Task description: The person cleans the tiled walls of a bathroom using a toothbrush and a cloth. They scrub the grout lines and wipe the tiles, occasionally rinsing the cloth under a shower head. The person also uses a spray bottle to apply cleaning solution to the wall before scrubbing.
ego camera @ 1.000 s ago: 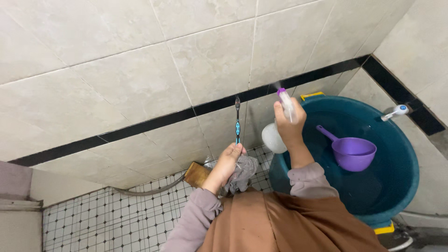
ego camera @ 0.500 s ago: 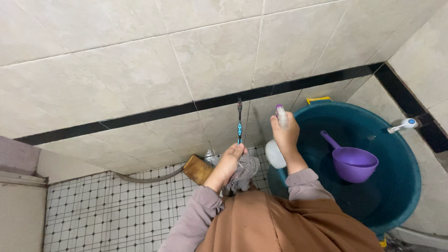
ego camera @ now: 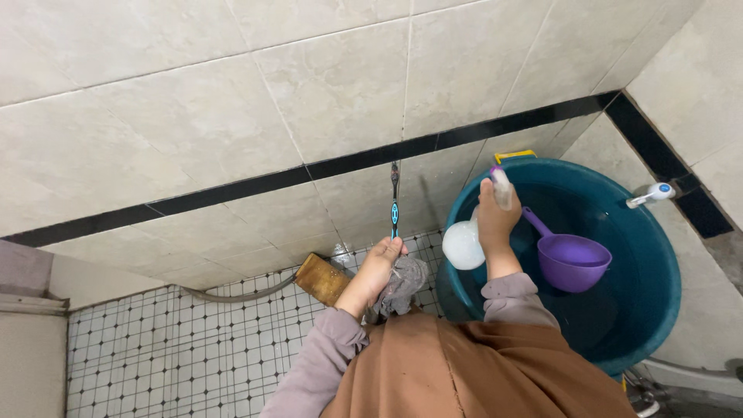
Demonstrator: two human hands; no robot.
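1. The left hand (ego camera: 378,267) is closed around a toothbrush (ego camera: 394,197) and a grey cloth (ego camera: 404,285), just left of the big blue tub (ego camera: 658,310).
2. The right hand (ego camera: 495,220) is wrapped around a white spray bottle (ego camera: 464,244) over the tub's near rim.
3. The bottle could slip into the water; its nozzle looks blurry.
4. The toothbrush sticks up, touching the wall tiles (ego camera: 340,93), I think.

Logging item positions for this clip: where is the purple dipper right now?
In the head view, the purple dipper sits on the right, inside the teal tub, just right of the right hand holding the spray bottle.
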